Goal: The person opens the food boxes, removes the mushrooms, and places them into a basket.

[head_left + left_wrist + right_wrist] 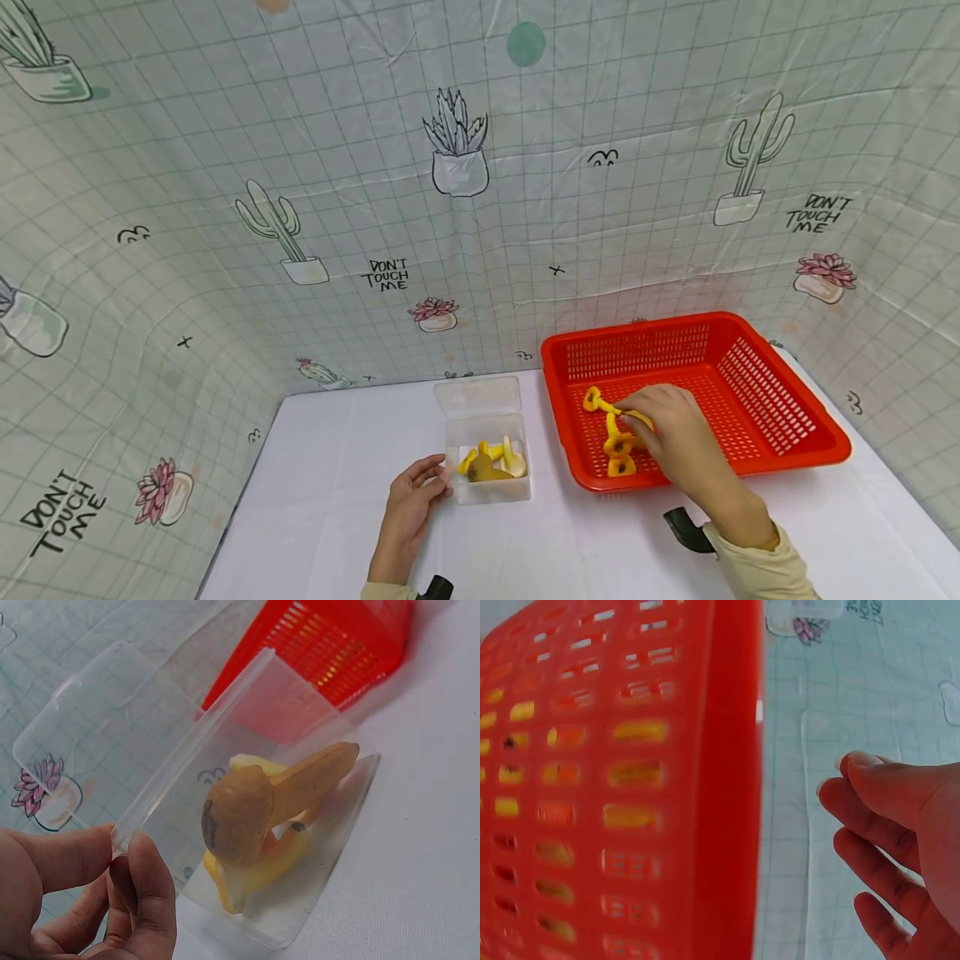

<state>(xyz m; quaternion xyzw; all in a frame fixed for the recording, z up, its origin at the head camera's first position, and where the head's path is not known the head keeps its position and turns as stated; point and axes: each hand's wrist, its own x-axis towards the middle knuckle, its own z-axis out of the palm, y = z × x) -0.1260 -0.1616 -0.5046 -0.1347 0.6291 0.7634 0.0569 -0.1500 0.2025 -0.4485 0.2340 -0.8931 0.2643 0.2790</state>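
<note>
A clear plastic box (491,492) with its lid (477,395) raised at the back stands on the table. It holds a brown mushroom (236,814) and several yellow and pale mushroom-like pieces (512,460). My left hand (414,508) pinches the box's near left edge between thumb and forefinger. Over the left part of a red basket (787,454), my right hand (675,429) reaches down, its fingertips close above yellow trumpet-shaped mushrooms (619,446). In the right wrist view no object shows in the right hand's loosely bent fingers (870,810).
A white cloth covers the table (315,467). Behind and at both sides hangs a grid-patterned curtain (525,208) with plant drawings. The basket's tall perforated wall (727,780) rises between the box and the mushrooms lying inside it.
</note>
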